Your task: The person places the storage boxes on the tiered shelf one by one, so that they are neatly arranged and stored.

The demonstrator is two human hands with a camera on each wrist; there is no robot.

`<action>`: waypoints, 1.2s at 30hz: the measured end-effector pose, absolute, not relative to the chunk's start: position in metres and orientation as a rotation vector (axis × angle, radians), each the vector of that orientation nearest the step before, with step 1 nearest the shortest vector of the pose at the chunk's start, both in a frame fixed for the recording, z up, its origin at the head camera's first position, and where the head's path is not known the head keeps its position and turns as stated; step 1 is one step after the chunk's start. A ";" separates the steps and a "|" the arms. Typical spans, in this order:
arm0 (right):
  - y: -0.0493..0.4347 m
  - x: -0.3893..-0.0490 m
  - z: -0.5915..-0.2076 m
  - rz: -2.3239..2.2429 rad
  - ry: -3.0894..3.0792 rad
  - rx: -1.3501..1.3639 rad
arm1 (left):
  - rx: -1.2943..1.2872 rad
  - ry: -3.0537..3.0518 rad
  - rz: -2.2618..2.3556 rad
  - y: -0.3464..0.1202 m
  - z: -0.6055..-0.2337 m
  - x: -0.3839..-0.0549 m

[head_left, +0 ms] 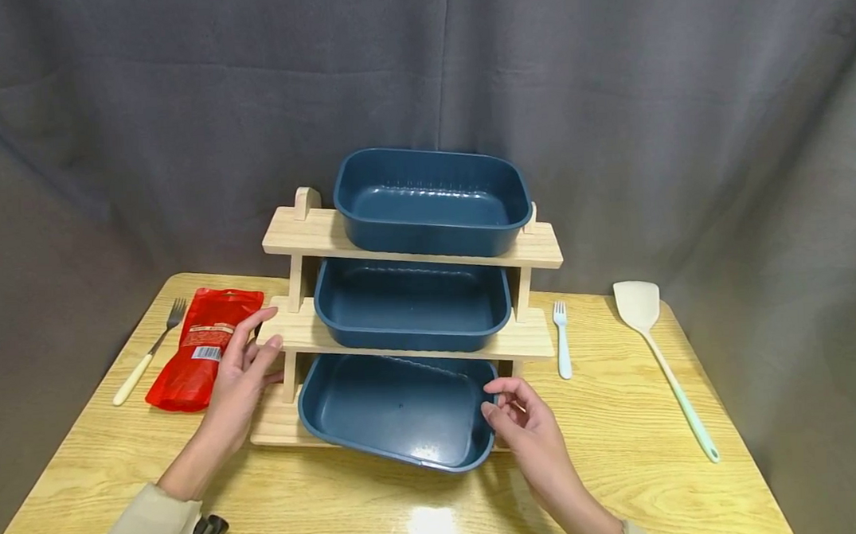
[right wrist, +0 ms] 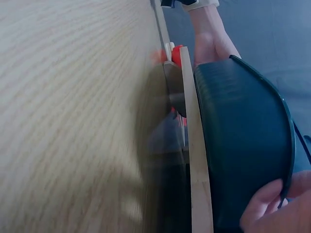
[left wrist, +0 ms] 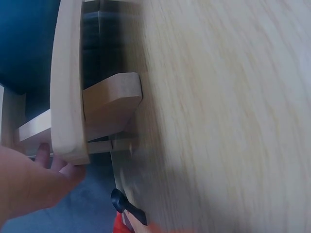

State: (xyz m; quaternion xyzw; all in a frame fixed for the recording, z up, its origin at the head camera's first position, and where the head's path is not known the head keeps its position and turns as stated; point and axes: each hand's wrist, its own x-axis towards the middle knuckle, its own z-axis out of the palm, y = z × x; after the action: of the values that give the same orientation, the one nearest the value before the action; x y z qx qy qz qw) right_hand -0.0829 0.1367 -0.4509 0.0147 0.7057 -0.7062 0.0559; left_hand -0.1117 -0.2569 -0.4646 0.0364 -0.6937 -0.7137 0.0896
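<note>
A three-tier wooden shelf rack (head_left: 374, 343) stands on the table, with a dark blue plastic bin on each tier. My left hand (head_left: 242, 375) grips the left end of the middle board, its fingertips also visible around the board end (left wrist: 68, 141) in the left wrist view. With thumb and fingers, my right hand (head_left: 526, 422) pinches the right rim of the bottom bin (head_left: 398, 412). That bin sits askew, its right front corner jutting past the bottom board. Above it are the middle bin (head_left: 411, 299) and the top bin (head_left: 434, 239), both upright with nothing visible inside.
Left of the rack lie a red packet (head_left: 195, 357) and a fork with a cream handle (head_left: 148, 355). To the right are a small light blue fork (head_left: 563, 345) and a white spatula with a green handle (head_left: 665, 360). A grey curtain (head_left: 419, 68) hangs behind the table.
</note>
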 end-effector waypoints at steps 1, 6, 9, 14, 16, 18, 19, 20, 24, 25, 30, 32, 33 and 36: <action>0.137 -0.081 -0.451 -2.134 2.148 0.043 | 0.105 -2.056 -2.128 -0.257 -0.465 -0.112; 0.137 -0.065 -0.447 -2.137 2.129 0.010 | 0.103 -2.028 -2.148 -0.257 -0.464 -0.112; 0.136 -0.057 -0.447 -2.156 2.080 -0.031 | 0.110 -2.030 -2.146 -0.257 -0.464 -0.111; 0.135 -0.055 -0.448 -2.162 2.009 -0.068 | 0.107 -2.050 -2.130 -0.257 -0.464 -0.110; 0.136 -0.057 -0.447 -2.150 2.000 -0.058 | 0.106 -2.053 -2.131 -0.257 -0.464 -0.110; 0.138 -0.060 -0.446 -2.132 1.993 -0.045 | 0.106 -2.055 -2.131 -0.256 -0.464 -0.110; 0.139 -0.062 -0.445 -2.121 1.994 -0.048 | 0.106 -2.056 -2.130 -0.256 -0.464 -0.111; 0.141 -0.064 -0.445 -2.108 1.993 -0.055 | 0.110 -2.056 -2.130 -0.256 -0.465 -0.111; 0.146 -0.074 -0.444 -2.043 1.976 -0.094 | 0.121 -2.058 -2.130 -0.256 -0.465 -0.111; 0.147 -0.076 -0.443 -2.027 1.975 -0.100 | 0.123 -2.060 -2.130 -0.256 -0.465 -0.111; 0.151 -0.087 -0.443 -1.973 1.987 -0.114 | 0.133 -2.069 -2.130 -0.256 -0.464 -0.110; 0.151 -0.090 -0.443 -1.962 1.991 -0.132 | 0.132 -2.069 -2.131 -0.256 -0.464 -0.110; 0.152 -0.091 -0.443 -1.958 1.993 -0.146 | 0.131 -2.068 -2.132 -0.256 -0.464 -0.110; 0.153 -0.094 -0.442 -1.949 1.996 -0.185 | 0.133 -2.068 -2.132 -0.255 -0.464 -0.110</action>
State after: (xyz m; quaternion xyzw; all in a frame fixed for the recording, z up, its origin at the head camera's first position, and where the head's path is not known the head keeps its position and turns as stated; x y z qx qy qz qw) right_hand -0.0938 0.1531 -0.4424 -0.0651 0.7033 -0.6867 0.1721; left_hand -0.1104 -0.2555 -0.4637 0.0445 -0.6930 -0.7146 0.0840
